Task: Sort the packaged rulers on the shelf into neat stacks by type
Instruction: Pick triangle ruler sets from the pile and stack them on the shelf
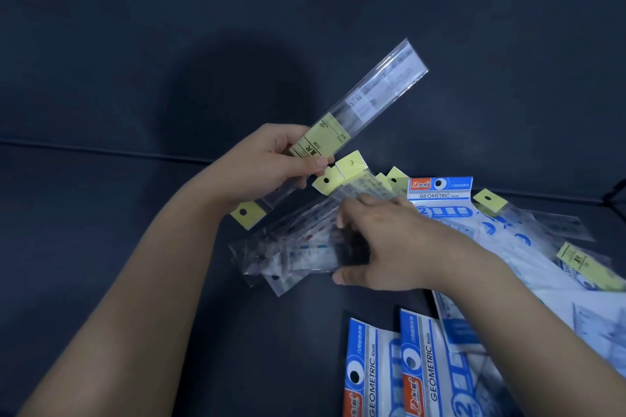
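My left hand [271, 159] grips a clear packaged ruler with a yellow label [359, 108], raised and slanting up to the right above the dark shelf. My right hand [382, 244] reaches over a bundle of several clear yellow-tagged rulers [298, 247] lying on the shelf, its thumb under the bundle's near edge and its fingers over the top. Blue and white "GEOMETRIC tools" packs lie at the right [440, 193] and at the bottom [389, 369]. More yellow-tagged rulers [582, 264] are mixed among them at the far right.
The dark blue shelf surface [135, 247] stretches left and back, with a seam [101, 149] running across it. A loose heap of blue and white packs [542, 281] covers the right side under my right forearm.
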{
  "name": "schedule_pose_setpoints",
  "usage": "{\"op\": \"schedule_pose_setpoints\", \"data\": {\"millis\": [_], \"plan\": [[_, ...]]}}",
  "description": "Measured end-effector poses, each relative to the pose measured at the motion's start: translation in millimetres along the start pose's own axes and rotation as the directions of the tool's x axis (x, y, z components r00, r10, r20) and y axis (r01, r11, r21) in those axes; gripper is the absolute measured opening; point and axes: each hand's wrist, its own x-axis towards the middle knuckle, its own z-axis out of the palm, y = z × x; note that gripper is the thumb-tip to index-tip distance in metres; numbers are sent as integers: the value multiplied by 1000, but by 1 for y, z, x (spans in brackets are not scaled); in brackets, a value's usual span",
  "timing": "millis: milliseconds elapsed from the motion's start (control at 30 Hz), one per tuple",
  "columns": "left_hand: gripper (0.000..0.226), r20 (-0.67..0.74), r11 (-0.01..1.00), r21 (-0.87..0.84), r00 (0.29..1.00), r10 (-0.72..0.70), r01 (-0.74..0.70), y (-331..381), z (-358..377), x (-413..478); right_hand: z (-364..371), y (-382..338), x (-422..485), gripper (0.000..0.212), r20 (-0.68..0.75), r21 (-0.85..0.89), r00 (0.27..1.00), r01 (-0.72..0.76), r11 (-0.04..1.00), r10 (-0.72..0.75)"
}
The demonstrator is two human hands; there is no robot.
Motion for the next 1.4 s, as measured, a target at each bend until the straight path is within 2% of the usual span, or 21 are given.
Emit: {"op": "schedule_pose_setpoints", "data": {"millis": [167,267,367,600,767,867,1033,1167,1233,1333,1400], "plan": [[11,2,1000,11,1000,-9,9,2,0,-1,-9,-1,-4,43,88,46,993,-85,995,80],[10,-3,1000,-2,1000,-11,11,2,0,-1,-12,-1,0,42,150,104,978,-163,981,146],[11,5,1000,-1,1000,-14,14,2,1,-1,-15,-2,3,43,190,85,967,-190,978,171],[10,14,1000,-16,1000,-15,15,1,4,0,-13,-3,-4,41,264,47,964,-55,997,40],[10,28,999,-43,1000,3,-2,0,5,1,-12,-6,-7,39,285,328,958,-57,943,-41],[10,26,997,-75,1000,-3,5,0,6,1,-9,-3,-4,37,255,563,960,-48,825,-118],[11,-8,992,-121,1000,19,-20,1,1,0,-11,1,0,31,15,826,990,65,560,-138],[9,-84,974,-225,996,13,-32,4,-4,-3,-12,3,1,23,-164,948,985,170,267,-44],[9,-134,964,-261,991,11,-46,4,-7,-2,-12,5,1,21,-182,971,982,173,163,41],[10,-224,952,-300,974,-16,-53,1,-9,0,-11,5,1,24,-106,989,988,93,112,112],[9,-266,945,-323,963,-33,-57,1,-9,0,-8,1,2,20,-183,981,956,161,111,230]]}}
